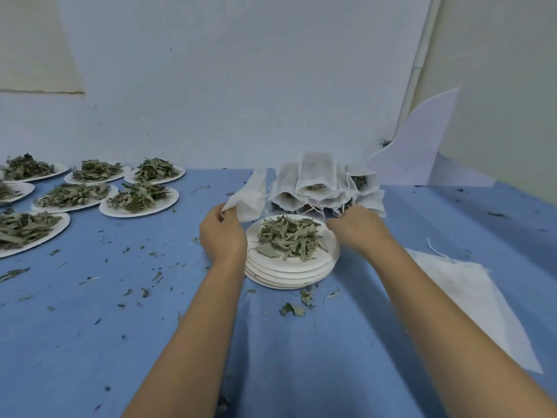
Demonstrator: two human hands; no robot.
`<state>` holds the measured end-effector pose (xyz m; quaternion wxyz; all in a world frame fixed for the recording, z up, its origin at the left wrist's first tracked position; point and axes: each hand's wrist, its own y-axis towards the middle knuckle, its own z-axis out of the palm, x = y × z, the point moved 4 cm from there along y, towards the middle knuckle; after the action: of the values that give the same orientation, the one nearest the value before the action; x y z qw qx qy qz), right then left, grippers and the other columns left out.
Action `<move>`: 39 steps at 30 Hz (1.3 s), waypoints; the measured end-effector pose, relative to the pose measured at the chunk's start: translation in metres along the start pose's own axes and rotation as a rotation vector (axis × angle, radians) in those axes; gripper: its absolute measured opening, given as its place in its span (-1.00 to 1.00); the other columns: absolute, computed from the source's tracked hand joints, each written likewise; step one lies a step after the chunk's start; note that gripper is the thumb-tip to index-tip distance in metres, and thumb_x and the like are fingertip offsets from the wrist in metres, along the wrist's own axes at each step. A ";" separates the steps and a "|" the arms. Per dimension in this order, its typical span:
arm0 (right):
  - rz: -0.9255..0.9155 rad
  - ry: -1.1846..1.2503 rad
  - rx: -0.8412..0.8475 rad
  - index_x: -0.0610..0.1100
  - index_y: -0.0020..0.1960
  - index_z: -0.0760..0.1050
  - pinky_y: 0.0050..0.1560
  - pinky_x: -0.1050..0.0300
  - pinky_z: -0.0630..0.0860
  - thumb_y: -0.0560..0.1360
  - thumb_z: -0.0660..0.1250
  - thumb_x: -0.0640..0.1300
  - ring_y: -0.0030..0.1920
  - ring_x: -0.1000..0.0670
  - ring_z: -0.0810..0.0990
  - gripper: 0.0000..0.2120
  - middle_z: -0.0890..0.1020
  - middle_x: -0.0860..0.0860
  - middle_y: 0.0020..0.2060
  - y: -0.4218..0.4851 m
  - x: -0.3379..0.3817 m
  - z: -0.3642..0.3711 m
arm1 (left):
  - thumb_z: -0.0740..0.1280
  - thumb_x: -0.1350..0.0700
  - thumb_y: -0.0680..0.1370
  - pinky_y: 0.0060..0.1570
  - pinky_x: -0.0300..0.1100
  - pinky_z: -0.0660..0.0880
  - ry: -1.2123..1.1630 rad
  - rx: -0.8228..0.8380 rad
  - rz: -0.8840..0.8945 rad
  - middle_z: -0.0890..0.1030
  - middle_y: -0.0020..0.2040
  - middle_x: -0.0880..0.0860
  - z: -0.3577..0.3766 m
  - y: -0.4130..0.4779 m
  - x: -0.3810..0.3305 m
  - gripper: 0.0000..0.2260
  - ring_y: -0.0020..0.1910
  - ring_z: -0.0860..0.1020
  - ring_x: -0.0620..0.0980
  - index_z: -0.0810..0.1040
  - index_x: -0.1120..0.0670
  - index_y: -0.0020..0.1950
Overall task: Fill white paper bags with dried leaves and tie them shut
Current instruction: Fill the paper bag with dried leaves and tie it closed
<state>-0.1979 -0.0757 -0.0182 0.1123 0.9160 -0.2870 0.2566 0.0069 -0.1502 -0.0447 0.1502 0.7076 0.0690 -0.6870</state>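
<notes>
My left hand (pixel 222 233) pinches the lower edge of an empty white paper bag (pixel 250 197) and holds it up just left of a stack of white plates (pixel 289 271). A heap of dried leaves (pixel 287 235) lies on the top plate. My right hand (pixel 355 227) reaches past the plate's right rim with curled fingers, at the strings under a pile of filled white bags (pixel 319 185). Whether it holds a string or leaves is hidden.
Several plates heaped with dried leaves (pixel 138 199) stand at the far left on the blue cloth (pixel 120 327). A flat stack of empty white bags (pixel 473 300) lies at the right. Leaf crumbs are scattered about. A white sheet (pixel 422 146) leans on the back wall.
</notes>
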 end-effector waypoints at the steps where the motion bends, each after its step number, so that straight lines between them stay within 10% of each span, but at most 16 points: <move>1: -0.001 -0.035 -0.034 -0.14 -0.31 0.33 -0.36 0.15 0.25 0.52 0.19 -0.05 -0.26 -0.07 0.42 -0.73 0.43 -0.04 -0.32 -0.001 -0.001 0.001 | 0.19 0.14 0.62 -0.37 -0.24 0.30 -0.019 0.004 -0.018 0.51 -0.23 -0.02 0.001 0.000 0.002 -0.84 -0.21 0.44 -0.04 0.55 0.10 -0.03; 8: 0.079 0.711 -0.041 -0.16 -0.13 0.44 -0.33 0.16 0.26 0.58 0.12 -0.14 -0.29 0.04 0.38 -0.81 0.41 0.04 -0.31 -0.015 0.008 0.032 | 0.17 0.16 0.62 -0.14 -0.07 0.45 -0.138 0.048 -0.098 0.57 -0.15 0.04 0.009 -0.005 0.006 -0.80 -0.14 0.53 0.03 0.54 0.03 -0.12; 14: 0.072 0.818 -0.125 -0.10 0.03 0.46 -0.39 0.28 0.32 0.59 0.11 -0.12 -0.29 0.16 0.42 -0.84 0.50 0.08 -0.22 -0.017 0.016 0.042 | 0.15 0.16 0.62 -0.17 -0.07 0.44 -0.153 0.048 -0.094 0.56 -0.18 0.01 0.007 -0.003 0.007 -0.78 -0.13 0.53 0.04 0.54 0.00 -0.14; 18: -0.304 0.599 -0.239 -0.04 0.29 0.47 0.08 0.31 0.33 0.58 0.21 0.01 0.15 0.14 0.46 -0.68 0.53 0.07 0.22 -0.022 0.027 0.032 | 0.15 0.16 0.61 -0.22 -0.17 0.41 -0.166 0.041 -0.081 0.55 -0.19 0.02 0.006 0.000 0.005 -0.80 -0.20 0.50 -0.02 0.57 0.11 -0.04; 24: -0.607 -0.017 0.161 0.27 0.48 0.10 0.48 -0.09 -0.12 0.45 0.16 0.38 0.54 -0.06 -0.19 -0.35 -0.08 0.07 0.55 -0.026 0.059 0.059 | 0.17 0.13 0.62 -0.23 -0.22 0.39 -0.081 -0.080 0.051 0.61 -0.07 0.09 -0.006 0.002 -0.011 -0.77 -0.09 0.54 0.03 0.60 0.15 0.06; 29: -0.602 -0.113 0.194 0.12 0.41 0.34 0.45 -0.06 0.11 0.49 0.19 0.31 0.48 -0.13 0.09 -0.46 0.23 0.01 0.49 -0.022 0.061 0.069 | 0.13 0.15 0.61 -0.18 -0.16 0.38 -0.059 -0.087 0.046 0.63 -0.04 0.15 -0.007 0.002 -0.013 -0.74 -0.02 0.59 0.10 0.60 0.13 0.07; 32: -0.661 -0.071 0.138 -0.13 0.21 0.52 0.06 0.12 0.32 0.55 0.25 0.11 0.18 -0.08 0.44 -0.62 0.56 -0.05 0.14 -0.022 0.064 0.066 | 0.13 0.17 0.61 -0.20 -0.14 0.38 -0.077 -0.095 0.035 0.60 -0.10 0.11 -0.008 0.003 -0.013 -0.78 -0.04 0.60 0.11 0.57 0.08 -0.02; 39: -0.566 0.013 -0.029 -0.24 -0.15 0.63 -0.13 0.01 0.44 0.54 0.29 -0.17 -0.19 -0.14 0.56 -0.81 0.62 -0.15 -0.30 -0.028 0.060 0.061 | 0.16 0.17 0.61 -0.16 -0.12 0.41 -0.051 -0.092 0.020 0.60 -0.09 0.10 -0.011 0.003 -0.011 -0.79 -0.03 0.59 0.10 0.59 0.11 0.02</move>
<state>-0.1143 -0.1026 -0.0388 0.1946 0.9563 -0.0226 0.2169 0.0173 -0.1481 -0.0337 0.1912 0.6828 0.0896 -0.6995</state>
